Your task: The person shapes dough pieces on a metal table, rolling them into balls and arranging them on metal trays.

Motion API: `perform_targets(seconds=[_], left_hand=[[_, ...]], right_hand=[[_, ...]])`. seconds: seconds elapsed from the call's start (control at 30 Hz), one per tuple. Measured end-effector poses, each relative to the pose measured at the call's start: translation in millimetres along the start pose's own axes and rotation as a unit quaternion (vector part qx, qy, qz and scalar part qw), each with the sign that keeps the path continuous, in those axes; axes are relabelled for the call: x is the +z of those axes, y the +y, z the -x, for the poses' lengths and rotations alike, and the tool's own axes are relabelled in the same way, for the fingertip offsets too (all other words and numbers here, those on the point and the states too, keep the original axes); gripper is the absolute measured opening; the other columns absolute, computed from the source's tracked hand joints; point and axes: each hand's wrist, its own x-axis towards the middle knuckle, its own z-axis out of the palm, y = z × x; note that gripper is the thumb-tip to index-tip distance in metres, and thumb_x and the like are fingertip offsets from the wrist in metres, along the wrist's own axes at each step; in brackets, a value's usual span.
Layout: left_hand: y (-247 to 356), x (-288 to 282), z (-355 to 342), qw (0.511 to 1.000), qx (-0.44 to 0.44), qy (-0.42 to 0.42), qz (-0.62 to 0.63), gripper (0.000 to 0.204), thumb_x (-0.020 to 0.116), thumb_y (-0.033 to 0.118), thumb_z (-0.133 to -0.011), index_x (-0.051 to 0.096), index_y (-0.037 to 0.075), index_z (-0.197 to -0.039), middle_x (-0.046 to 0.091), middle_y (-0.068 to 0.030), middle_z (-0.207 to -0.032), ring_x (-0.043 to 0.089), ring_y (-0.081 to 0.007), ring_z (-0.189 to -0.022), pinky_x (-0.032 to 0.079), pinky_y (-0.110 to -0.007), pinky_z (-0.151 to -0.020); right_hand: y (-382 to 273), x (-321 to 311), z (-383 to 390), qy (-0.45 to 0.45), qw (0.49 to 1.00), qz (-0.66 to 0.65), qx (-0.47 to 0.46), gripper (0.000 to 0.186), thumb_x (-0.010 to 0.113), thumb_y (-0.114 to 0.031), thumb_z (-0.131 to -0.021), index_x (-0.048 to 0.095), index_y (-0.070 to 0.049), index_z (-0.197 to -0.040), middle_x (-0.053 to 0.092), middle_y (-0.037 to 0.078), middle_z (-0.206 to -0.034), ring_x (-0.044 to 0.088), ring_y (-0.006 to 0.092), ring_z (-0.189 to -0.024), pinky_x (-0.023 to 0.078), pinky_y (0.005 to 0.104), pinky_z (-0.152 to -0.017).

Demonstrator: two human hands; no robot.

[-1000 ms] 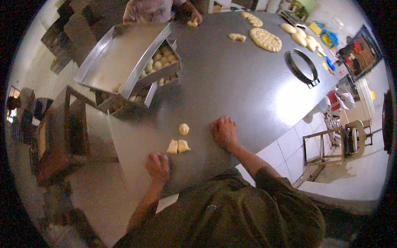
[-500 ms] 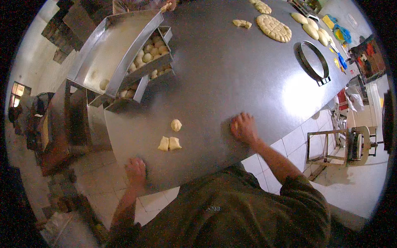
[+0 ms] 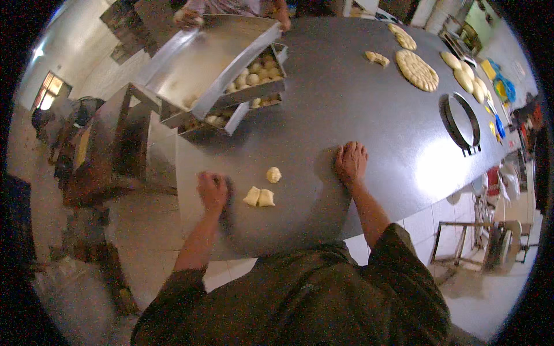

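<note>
Since a moment ago the left hand point(image 3: 212, 190) has slid in along the tabletop point(image 3: 346, 109) toward the dough, and the right hand point(image 3: 350, 161) sits in much the same spot as before. The left hand's grip looks curled and pressed down on the tabletop; something small may be under it, but I cannot tell. The right hand's grip is open and flat, palm down, holding nothing. Between the two hands lie the dough bits. The cut dough pieces point(image 3: 259, 197), two little wedges touching each other, are just beside the left hand, on its right side. The small dough ball point(image 3: 273, 174) is a little farther from the body, near the wedges but not touching them. The wedges lie side by side in a short row that runs left to right, from one hand toward the other. The left hand is the nearer one; the right hand is well apart from the dough, off to its right. Nothing stands between either hand and the dough. Farther away, past the left hand, are stacked metal trays point(image 3: 231, 86) with many dough balls point(image 3: 254, 72) in them, and another person's hand point(image 3: 283, 17) rests at the far edge. Far past the right hand lie a round patterned flatbread point(image 3: 416, 70), plain dough rounds point(image 3: 461, 72) and a dark metal ring point(image 3: 460, 118).
</note>
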Motion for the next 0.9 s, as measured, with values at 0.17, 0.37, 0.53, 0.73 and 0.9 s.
perform_targets(seconds=[0.17,0.37,0.53,0.73,0.9], left_hand=[[-42.5,-39.5,57.9,0.989,0.108,-0.102,0.018,0.013,0.067,0.018,-0.089,0.063,0.006,-0.089,0.063,-0.0172,-0.098,0.061,-0.0389,-0.092,0.047,-0.053,-0.074],[-3.7,4.7,-2.5,0.998,0.045,-0.034,0.032,0.015,0.066,0.021,-0.089,0.063,0.008,-0.093,0.063,-0.0157,-0.097,0.061,-0.0362,-0.091,0.046,-0.05,-0.076],[-48.9,-24.8,34.8,0.985,0.128,-0.109,0.026,0.029,0.068,0.029,-0.091,0.064,0.005,-0.106,0.063,-0.0184,-0.104,0.062,-0.0368,-0.093,0.048,-0.048,-0.081],[-78.7,-29.9,-26.6,0.961,-0.095,0.079,0.248,0.07,0.056,0.049,-0.098,0.045,0.001,-0.148,0.045,-0.0248,-0.152,0.049,-0.045,-0.134,0.036,-0.059,-0.11],[-94.0,-0.2,-29.0,0.964,-0.16,-0.035,-0.211,0.073,0.049,0.053,-0.1,0.04,0.005,-0.155,0.034,-0.0222,-0.162,0.045,-0.0457,-0.138,0.033,-0.064,-0.112]], right_hand=[[77.1,72.6,58.2,0.042,0.97,0.088,-0.222,0.026,0.059,-0.025,-0.096,0.065,-0.001,-0.106,0.063,0.019,-0.108,0.058,0.0405,-0.106,0.044,0.0525,-0.096],[32.6,48.2,30.2,0.078,0.988,0.055,-0.121,0.018,0.064,-0.02,-0.092,0.063,-0.003,-0.097,0.066,0.017,-0.1,0.061,0.0375,-0.101,0.047,0.0512,-0.093],[53.3,32.5,59.5,0.045,0.986,0.024,-0.161,0.016,0.064,-0.018,-0.092,0.062,-0.002,-0.097,0.064,0.018,-0.099,0.06,0.0393,-0.099,0.047,0.0511,-0.091],[49.7,36.7,70.3,0.095,0.983,0.028,-0.156,0.016,0.061,-0.018,-0.097,0.066,-0.005,-0.104,0.066,0.015,-0.102,0.061,0.0374,-0.099,0.048,0.0485,-0.091],[-33.6,1.6,73.1,-0.078,0.936,-0.333,0.082,0.033,0.068,-0.011,-0.093,0.066,-0.011,-0.126,0.072,0.008,-0.108,0.068,0.0215,-0.093,0.054,0.0352,-0.078]])
